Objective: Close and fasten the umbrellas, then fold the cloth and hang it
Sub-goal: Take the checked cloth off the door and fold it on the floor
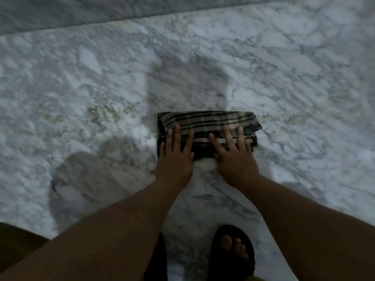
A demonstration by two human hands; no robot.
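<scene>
Underfoot and filling the whole view, we record a marble floor [284, 67], white with grey veining, with a brownish speckled stain left of centre and a seam running across its far edge. Our two bare forearms reach from the near edge toward the middle of the scene. At the near edge we note black sandals [233, 252], the right one showing toes, the left largely hidden behind the left forearm. Just right of centre lies the cloth [207, 120], striped in beige and black, folded into a compact rectangle and resting flat on the floor; its far right corner sits slightly askew. We find the left hand [175, 157] laid palm down on the cloth's left part, fingers straight and spread, pressing rather than grasping. The right hand [235, 157] lies likewise on the cloth's right part, fingers extended and spread, pressing flat, grasping nothing.
</scene>
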